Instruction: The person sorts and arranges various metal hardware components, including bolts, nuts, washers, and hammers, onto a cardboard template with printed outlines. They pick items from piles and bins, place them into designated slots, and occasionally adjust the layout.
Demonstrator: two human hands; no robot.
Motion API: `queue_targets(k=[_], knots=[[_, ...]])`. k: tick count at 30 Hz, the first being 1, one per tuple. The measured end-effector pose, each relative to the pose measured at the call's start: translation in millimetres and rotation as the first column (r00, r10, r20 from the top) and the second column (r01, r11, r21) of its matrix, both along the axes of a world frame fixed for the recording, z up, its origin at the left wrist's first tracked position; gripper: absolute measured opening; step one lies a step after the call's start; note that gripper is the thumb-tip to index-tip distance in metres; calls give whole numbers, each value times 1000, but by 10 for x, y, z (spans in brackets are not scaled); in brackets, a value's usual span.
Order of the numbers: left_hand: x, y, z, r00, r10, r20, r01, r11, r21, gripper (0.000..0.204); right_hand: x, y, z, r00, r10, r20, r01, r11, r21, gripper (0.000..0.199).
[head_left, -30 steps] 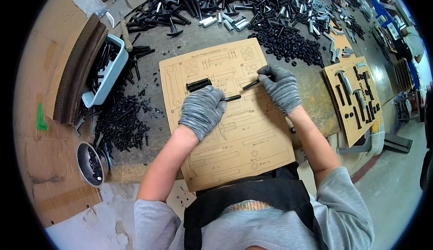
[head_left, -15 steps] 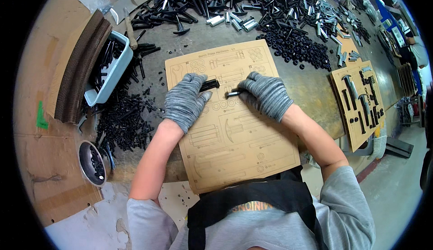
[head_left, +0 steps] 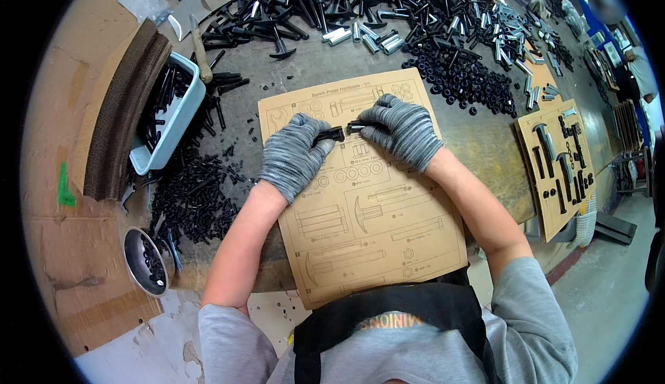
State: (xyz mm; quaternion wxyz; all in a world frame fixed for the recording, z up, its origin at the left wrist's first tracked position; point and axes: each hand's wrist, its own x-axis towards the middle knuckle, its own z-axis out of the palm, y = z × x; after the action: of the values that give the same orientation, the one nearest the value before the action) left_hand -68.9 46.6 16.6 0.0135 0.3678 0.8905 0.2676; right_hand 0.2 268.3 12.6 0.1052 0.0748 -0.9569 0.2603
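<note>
Both hands gloved in streaky grey knit, close together over a tan card sheet (head_left: 422, 211). Left hand (head_left: 294, 156): thumb and fingers pinching a small bundle of black rods (head_left: 332, 134), ends poking out toward the right fingers; count unclear, glove covers the rest. Right hand (head_left: 403, 134): fingers pinching a short dark rod (head_left: 356, 127), its free end pointing at the left bundle and just beside it. Both lots sit between the two sets of fingers, above the sheet's upper half; whether they touch the card, cannot tell. Sheet printed with outline drawings of hardware, spreading below the fingers toward a black apron (head_left: 332, 309). Beyond the fingers, on the table (head_left: 485, 166): heap of black T-shaped parts (head_left: 322, 3), a few silver tubes (head_left: 382, 43) on its near side. Beyond and right of the right fingers, black nuts (head_left: 457, 75) in a loose mass. Well right of the right fingers, a tilted board (head_left: 551, 224) bearing assorted hardware. Left of the left fingers, scattered small black screws (head_left: 190, 193); farther left, a pale blue bin (head_left: 179, 134) with black rods inside. Below and left of those fingers, a metal bowl (head_left: 131, 273) holding small dark pieces.
</note>
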Motion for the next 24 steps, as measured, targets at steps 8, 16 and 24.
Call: queue_targets(k=[8,16,24], knots=[[-55,-33,38,1000,-21,-12,21,999,-41,25,-36,53,-5,998,54,-36,-54,999,7,24],[24,17,-29,998,15,-58,-15,1000,2,22,-62,35,-65,996,80,-26,-80,997,2,25],[74,-27,-75,991,56,-117,-58,998,-12,19,16,-179,85,995,56,-81,-59,997,-44,11]])
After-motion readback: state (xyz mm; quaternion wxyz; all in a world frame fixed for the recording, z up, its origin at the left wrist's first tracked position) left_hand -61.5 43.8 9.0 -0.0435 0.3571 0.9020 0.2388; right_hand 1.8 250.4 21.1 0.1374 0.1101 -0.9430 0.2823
